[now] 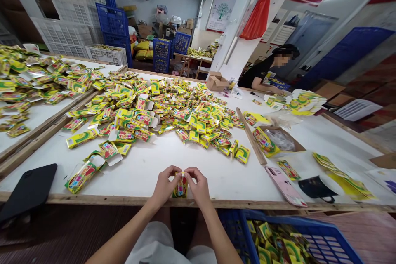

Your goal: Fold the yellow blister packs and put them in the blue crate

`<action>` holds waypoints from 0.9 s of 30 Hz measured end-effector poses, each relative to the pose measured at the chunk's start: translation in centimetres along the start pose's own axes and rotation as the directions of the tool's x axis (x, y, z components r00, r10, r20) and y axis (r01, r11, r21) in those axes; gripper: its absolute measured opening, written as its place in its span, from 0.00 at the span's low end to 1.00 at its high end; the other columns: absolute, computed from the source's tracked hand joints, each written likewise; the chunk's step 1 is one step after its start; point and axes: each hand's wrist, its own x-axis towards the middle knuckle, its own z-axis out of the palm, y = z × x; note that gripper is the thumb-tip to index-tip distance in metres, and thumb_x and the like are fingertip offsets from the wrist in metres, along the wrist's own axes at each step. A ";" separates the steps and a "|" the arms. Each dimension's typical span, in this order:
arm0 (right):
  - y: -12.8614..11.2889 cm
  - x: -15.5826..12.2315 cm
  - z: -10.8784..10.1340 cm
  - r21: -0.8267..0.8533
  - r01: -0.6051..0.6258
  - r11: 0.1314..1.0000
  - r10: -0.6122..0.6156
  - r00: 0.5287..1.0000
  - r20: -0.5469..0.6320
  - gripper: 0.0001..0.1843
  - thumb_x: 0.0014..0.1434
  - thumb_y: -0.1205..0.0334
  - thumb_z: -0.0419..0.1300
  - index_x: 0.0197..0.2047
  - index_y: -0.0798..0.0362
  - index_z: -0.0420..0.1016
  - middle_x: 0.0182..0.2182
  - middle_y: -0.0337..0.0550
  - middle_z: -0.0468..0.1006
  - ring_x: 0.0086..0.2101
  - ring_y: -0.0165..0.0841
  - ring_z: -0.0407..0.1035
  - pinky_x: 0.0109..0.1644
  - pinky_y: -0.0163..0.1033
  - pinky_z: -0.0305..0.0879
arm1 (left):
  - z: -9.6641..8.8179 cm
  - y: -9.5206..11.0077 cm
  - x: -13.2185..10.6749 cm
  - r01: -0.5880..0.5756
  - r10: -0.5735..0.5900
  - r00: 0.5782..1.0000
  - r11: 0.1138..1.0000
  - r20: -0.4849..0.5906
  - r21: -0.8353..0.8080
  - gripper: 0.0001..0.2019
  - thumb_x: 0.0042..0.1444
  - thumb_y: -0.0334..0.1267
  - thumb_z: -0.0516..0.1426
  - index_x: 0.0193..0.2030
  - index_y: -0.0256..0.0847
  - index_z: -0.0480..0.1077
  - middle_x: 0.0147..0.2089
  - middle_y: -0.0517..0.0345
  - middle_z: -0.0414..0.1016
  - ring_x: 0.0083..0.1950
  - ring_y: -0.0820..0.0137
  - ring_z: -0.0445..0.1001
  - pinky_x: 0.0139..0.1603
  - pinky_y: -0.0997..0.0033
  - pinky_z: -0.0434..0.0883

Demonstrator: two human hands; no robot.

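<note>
At the table's near edge, a small yellow and green printed carton (180, 188) stands between my two hands. My left hand (167, 181) pinches its top end from the left, thumb and fingers closed together. From the other side my right hand (197, 183) grips the same top end, with a bit of white flap showing between the fingertips. Beyond my hands spreads a large heap of similar small cartons (163, 107), some with open white flaps. One open-ended carton (83, 175) lies to the left, near the edge.
A black phone (29, 189) overhangs the left edge. Right of a wooden strip (251, 136) lie a pink phone (285, 185), a black cup (317, 189) and flat yellow packaging (343, 177). Below is a blue crate (321, 231) of cartons. A co-worker (266, 70) sits at the far right.
</note>
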 end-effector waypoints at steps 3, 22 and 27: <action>-0.2 0.4 0.3 -0.021 -0.048 0.999 0.047 0.999 -0.026 0.14 0.58 0.51 0.58 0.33 0.54 0.73 0.30 0.43 0.76 0.32 0.35 0.70 0.38 0.37 0.68 | 0.2 0.1 0.4 0.026 -0.027 0.999 1.000 -0.045 -0.011 0.10 0.55 0.43 0.56 0.35 0.39 0.71 0.31 0.57 0.75 0.34 0.69 0.72 0.37 0.70 0.69; 0.6 -1.5 -0.5 0.039 0.026 0.999 -0.020 0.991 -0.134 0.12 0.59 0.53 0.57 0.34 0.51 0.77 0.32 0.44 0.78 0.36 0.39 0.73 0.41 0.40 0.70 | 0.4 -1.2 0.1 -0.030 0.030 0.987 1.000 0.157 0.001 0.12 0.57 0.42 0.55 0.46 0.42 0.72 0.40 0.53 0.78 0.39 0.66 0.75 0.45 0.65 0.72; 0.2 -4.1 -8.6 -0.166 -0.051 0.985 -0.037 0.874 -0.485 0.16 0.56 0.48 0.58 0.35 0.52 0.77 0.35 0.47 0.79 0.35 0.40 0.73 0.41 0.42 0.70 | -1.6 -0.9 2.0 -0.127 0.106 0.982 0.984 0.158 0.128 0.15 0.57 0.43 0.55 0.51 0.46 0.69 0.43 0.53 0.77 0.39 0.67 0.75 0.43 0.65 0.73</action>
